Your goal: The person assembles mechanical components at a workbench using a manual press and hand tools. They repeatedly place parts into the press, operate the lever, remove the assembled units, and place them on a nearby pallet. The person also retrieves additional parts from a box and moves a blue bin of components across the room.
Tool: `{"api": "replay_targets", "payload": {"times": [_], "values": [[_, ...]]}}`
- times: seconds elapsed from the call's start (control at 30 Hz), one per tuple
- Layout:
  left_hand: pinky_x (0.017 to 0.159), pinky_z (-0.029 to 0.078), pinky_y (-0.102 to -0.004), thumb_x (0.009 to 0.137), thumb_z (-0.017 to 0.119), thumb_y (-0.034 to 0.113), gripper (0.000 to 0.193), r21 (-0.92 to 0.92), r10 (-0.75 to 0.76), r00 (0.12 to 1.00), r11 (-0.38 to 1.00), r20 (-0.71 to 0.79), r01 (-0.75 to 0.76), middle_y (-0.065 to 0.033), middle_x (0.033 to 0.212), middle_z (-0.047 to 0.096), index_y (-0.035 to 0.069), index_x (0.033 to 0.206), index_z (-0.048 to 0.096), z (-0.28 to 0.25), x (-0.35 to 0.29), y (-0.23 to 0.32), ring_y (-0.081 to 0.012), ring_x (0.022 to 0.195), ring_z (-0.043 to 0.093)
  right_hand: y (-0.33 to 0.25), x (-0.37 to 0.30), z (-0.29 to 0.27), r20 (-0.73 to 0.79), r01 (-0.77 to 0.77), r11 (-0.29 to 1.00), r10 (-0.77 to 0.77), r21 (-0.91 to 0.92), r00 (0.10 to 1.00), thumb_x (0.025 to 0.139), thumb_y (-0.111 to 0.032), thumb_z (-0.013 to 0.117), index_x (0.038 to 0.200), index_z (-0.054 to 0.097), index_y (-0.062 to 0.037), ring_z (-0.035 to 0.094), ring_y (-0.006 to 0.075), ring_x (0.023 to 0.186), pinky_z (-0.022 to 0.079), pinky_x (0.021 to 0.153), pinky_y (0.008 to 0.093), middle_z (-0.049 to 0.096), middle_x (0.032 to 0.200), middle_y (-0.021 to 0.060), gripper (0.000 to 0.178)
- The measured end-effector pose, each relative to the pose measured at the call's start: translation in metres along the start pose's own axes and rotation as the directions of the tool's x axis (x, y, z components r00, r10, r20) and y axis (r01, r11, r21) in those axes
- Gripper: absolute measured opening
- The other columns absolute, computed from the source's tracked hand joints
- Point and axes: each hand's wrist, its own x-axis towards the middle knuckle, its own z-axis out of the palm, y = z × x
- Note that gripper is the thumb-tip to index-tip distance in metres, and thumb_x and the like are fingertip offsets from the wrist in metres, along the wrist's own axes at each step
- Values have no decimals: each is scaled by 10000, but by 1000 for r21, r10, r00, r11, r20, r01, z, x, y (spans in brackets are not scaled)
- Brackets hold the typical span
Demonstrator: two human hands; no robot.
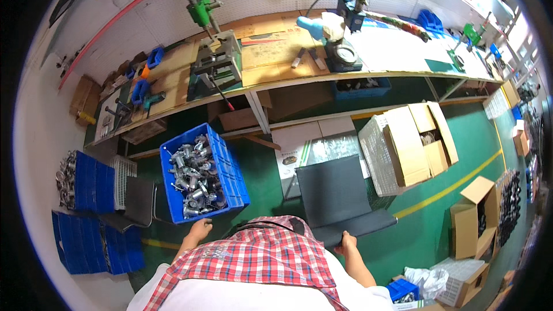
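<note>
Just below the near edge of a blue crate (233,181), my left hand (201,228) hangs with nothing in it, its fingers loosely bent and a little apart. Many shiny metal parts (196,175) fill that crate in a jumbled heap. My right hand (347,244) is at the front edge of a black chair (334,187), its fingers closed on the seat's rim. The chair stands in front of me, its backrest toward the workbench. A red checked apron (259,259) covers my front and hides part of the seat.
Along the wall runs a long workbench (268,60) with a green press (201,8) and a dial fixture (344,55). Blue crates (95,181) and a second chair (138,201) stand at left. An open cardboard box (409,150) and other boxes (475,219) are to the right.
</note>
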Motion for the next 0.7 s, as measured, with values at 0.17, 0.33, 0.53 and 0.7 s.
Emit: {"api": "replay_targets", "payload": {"times": [0.17, 0.33, 0.53, 0.7], "values": [[791, 504, -366, 844, 622, 272, 414, 3, 164, 986, 986, 27, -164, -147, 1003, 679, 58, 1199, 613, 2, 20, 21, -264, 892, 653, 1, 12, 43, -491, 95, 995, -67, 33, 869, 849, -272, 657, 969, 626, 140, 650, 403, 947, 514, 849, 448, 647, 1016, 295, 430], [836, 499, -364, 821, 616, 255, 437, 26, 175, 980, 984, 94, -178, -185, 1021, 675, 33, 1197, 617, 14, 18, -6, -286, 935, 653, 1, 16, 45, -508, 152, 984, -86, 89, 857, 860, -302, 663, 1104, 571, 126, 619, 407, 1017, 492, 886, 460, 612, 1123, 288, 501], [893, 491, -347, 828, 620, 252, 456, 36, 138, 965, 988, 222, -150, -194, 1124, 655, 8, 1213, 606, 18, 51, -98, -296, 1018, 642, 10, 25, 21, -429, 142, 988, -157, -68, 890, 842, -429, 671, 1086, 636, 37, 651, 350, 942, 570, 690, 483, 654, 1074, 195, 527], [795, 506, -335, 845, 620, 183, 405, -34, 125, 987, 992, 97, -122, -148, 1000, 675, -7, 1202, 591, -54, -4, -44, -225, 884, 647, 23, 16, 23, -379, 193, 954, -270, -229, 885, 865, -414, 640, 996, 639, 59, 657, 309, 695, 543, 516, 449, 661, 973, 184, 491]]}}
